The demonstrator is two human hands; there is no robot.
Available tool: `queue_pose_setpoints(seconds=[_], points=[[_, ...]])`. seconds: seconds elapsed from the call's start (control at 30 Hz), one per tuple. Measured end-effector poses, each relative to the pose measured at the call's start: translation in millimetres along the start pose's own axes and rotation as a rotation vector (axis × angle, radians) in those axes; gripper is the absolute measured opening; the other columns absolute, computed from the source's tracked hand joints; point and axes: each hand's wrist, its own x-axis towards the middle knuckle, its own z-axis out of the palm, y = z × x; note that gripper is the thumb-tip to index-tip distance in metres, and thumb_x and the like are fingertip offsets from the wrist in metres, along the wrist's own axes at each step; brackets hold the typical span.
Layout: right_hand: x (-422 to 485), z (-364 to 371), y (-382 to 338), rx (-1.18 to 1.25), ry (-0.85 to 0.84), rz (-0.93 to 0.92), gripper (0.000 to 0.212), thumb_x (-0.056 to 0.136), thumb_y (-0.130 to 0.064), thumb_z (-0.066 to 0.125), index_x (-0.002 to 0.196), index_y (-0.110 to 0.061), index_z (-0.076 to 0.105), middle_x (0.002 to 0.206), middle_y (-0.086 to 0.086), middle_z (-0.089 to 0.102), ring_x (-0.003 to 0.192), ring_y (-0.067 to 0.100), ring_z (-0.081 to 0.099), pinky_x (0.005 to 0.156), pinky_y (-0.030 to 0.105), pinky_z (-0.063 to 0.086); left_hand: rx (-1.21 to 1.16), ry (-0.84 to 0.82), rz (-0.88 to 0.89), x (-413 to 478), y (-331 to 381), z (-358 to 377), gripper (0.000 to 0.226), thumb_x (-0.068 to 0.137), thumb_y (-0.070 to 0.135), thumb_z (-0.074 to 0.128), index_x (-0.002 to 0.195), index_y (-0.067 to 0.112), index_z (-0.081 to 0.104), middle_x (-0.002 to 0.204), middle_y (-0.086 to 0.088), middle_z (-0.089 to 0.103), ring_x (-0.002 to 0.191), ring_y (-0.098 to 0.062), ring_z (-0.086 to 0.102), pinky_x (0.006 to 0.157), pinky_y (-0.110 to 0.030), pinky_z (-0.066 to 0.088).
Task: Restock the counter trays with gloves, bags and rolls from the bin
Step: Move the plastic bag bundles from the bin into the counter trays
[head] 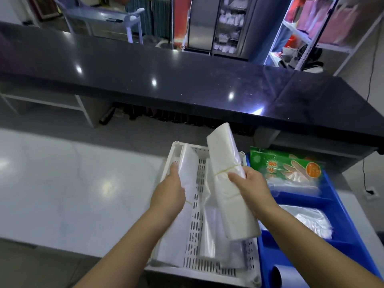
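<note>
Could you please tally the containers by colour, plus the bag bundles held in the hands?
White perforated tray: 1
Blue bin: 1
Bag bundles held: 2, the lower bundle in the left hand, the raised bundle in the right hand
Total: 4

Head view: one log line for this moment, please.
left hand on stack in crate | right hand grips bundle over crate | blue tray holds glove pack

The slotted tray (199,265) sits left of the bin (336,196), both before the counter (187,80).
</note>
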Motion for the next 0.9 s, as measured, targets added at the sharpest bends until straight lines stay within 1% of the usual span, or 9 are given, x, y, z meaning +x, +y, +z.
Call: queue_pose_setpoints(seconds=[0.07,0.13,0.2,0.27,0.43,0.57,0.63,0.77,0.9], points=[[-1.0,-1.9,0.1,-0.002,-0.003,-0.005,0.006,0.084,-0.03,0.063,0.082,-0.026,0.064,0.079,-0.003,0.071,0.073,0.018,0.068,0.065,0.036,0.057,0.269,0.069,0.053,-4.2,3.0,7.9,0.083,0.085,0.002,0.052,0.148,0.014,-0.002,0.136,-0.014,0.042,0.098,-0.026,0.056,0.065,-0.028,0.045],[-1.4,-2.4,-0.6,0.007,-0.013,-0.001,0.005,0.084,-0.03,0.063,0.083,-0.025,0.064,0.08,-0.002,0.071,0.075,0.019,0.069,0.068,0.039,0.058,0.515,0.122,0.164,-7.3,0.0,14.2,0.086,0.082,0.004,0.058,0.147,0.01,0.002,0.151,-0.014,0.021,0.126,-0.03,0.038,0.093,-0.033,0.042],[-1.7,-1.8,-1.3,0.015,-0.026,0.0,0.004,0.084,-0.03,0.063,0.084,-0.026,0.064,0.083,0.0,0.071,0.077,0.021,0.068,0.071,0.042,0.058,0.655,0.08,0.277,-7.9,-6.6,19.4,0.071,0.08,0.008,0.058,0.141,0.011,0.023,0.148,-0.011,0.026,0.136,-0.031,0.025,0.109,-0.038,0.026],[-2.9,-0.1,-2.6,0.019,-0.032,-0.005,0.004,0.084,-0.03,0.063,0.082,-0.027,0.063,0.082,-0.001,0.071,0.076,0.021,0.068,0.071,0.043,0.058,0.677,0.023,0.302,-6.2,-13.1,22.6,0.047,0.082,0.008,0.051,0.127,0.013,0.04,0.135,-0.006,0.044,0.128,-0.027,0.033,0.106,-0.034,0.026],[-5.1,5.2,-6.9,0.007,-0.051,-0.034,0.005,0.084,-0.028,0.063,0.081,-0.025,0.065,0.079,-0.001,0.071,0.073,0.019,0.068,0.069,0.041,0.059,0.693,-0.074,0.251,-8.4,-23.2,39.5,0.062,0.094,0.014,0.036,0.147,0.001,0.006,0.158,-0.017,0.01,0.146,-0.03,0.004,0.119,-0.037,-0.002],[-6.6,6.7,-9.7,0.009,-0.071,-0.066,0.006,0.084,-0.029,0.062,0.078,-0.027,0.064,0.078,-0.001,0.07,0.073,0.017,0.068,0.064,0.035,0.057,0.454,-0.104,0.198,-10.0,-16.3,39.9,0.064,0.088,-0.006,0.033,0.147,0.004,0.013,0.158,-0.014,0.01,0.147,-0.026,0.005,0.119,-0.035,0.001],[-8.6,7.1,-12.5,0.001,-0.087,-0.093,0.008,0.085,-0.028,0.061,0.077,-0.026,0.064,0.075,-0.002,0.069,0.067,0.012,0.067,0.055,0.026,0.052,0.258,-0.098,0.176,-8.4,-10.7,30.5,0.047,0.093,0.0,0.034,0.14,0.005,0.032,0.151,-0.014,0.031,0.141,-0.025,0.027,0.116,-0.033,0.019],[-11.5,11.8,-16.4,0.058,-0.142,-0.123,0.007,0.086,-0.026,0.061,0.082,-0.021,0.064,0.083,0.003,0.07,0.074,0.02,0.068,0.062,0.033,0.057,-0.493,-0.067,0.014,-13.2,17.1,7.4,0.023,0.093,0.032,0.044,0.098,0.016,0.06,0.102,0.0,0.069,0.095,-0.018,0.063,0.09,-0.037,0.049],[-11.2,25.2,-23.7,0.146,-0.267,-0.098,0.013,0.088,-0.022,0.06,0.095,-0.013,0.066,0.091,0.01,0.073,0.082,0.027,0.069,0.073,0.04,0.056,-1.078,-0.199,-0.096,-14.4,33.2,2.7,0.017,0.086,0.012,0.06,0.102,0.009,0.064,0.096,-0.008,0.075,0.086,-0.02,0.072,0.069,-0.027,0.057]])
